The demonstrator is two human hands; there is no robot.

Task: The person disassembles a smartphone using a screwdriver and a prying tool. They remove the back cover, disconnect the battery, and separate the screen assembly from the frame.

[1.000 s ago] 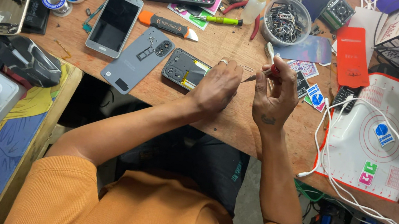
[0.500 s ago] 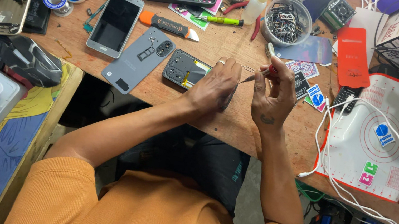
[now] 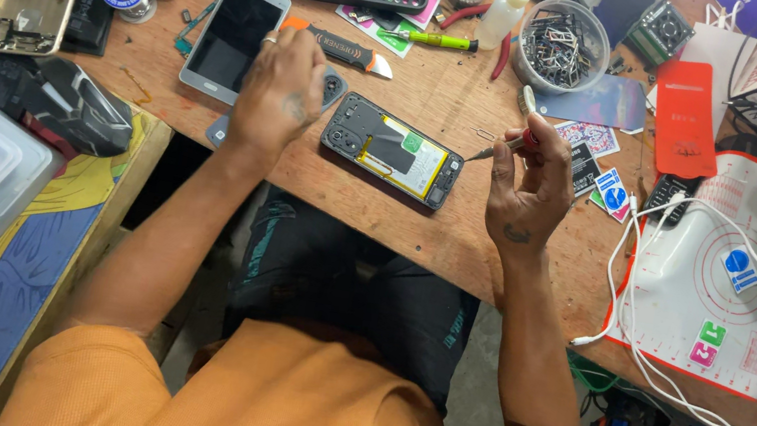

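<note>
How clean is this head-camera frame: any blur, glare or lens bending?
Head view: evenly lit, soft shadows. The opened phone and the right hand with its screwdriver are sharp; the left hand too. Slight glare on the white mat. Wide-angle bending curves the table edge.

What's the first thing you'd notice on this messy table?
The opened phone lying mid-table with its insides showing, between the two hands. The right hand holds a small screwdriver at its edge, while the left hand rests on a grey back cover beside it. Far right, a white work mat with tangled white cables.
</note>
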